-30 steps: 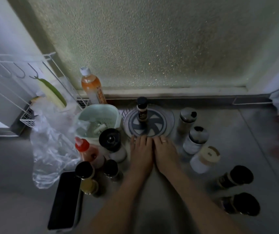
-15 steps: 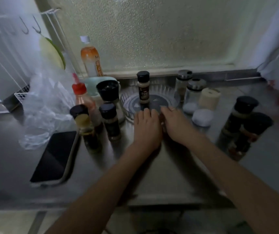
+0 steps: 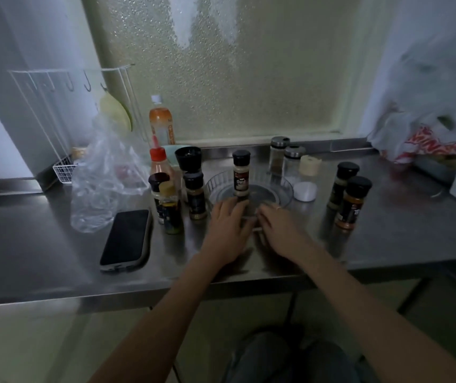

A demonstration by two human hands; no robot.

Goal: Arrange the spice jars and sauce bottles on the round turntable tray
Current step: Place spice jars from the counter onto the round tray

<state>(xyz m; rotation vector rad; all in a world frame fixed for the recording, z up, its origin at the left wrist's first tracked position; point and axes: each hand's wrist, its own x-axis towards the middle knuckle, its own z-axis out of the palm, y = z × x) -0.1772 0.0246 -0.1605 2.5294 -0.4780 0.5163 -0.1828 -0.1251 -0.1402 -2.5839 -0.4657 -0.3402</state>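
From the head view, the clear round turntable tray (image 3: 286,186) sits toward the back edge of the steel table (image 3: 41,244), carrying one black-capped spice jar (image 3: 241,172) upright near its middle. The left hand (image 3: 228,226) and right hand (image 3: 282,230) lie flat and spread at the tray's near rim, fingers loose, gripping nothing. More jars (image 3: 349,201) stand toward the right edge, sauce bottles (image 3: 160,167) to the left. The jars look light, rigid and smooth, likely top-heavy; taking each around its mid-body seems safest. The tray probably spins easily, so steady it.
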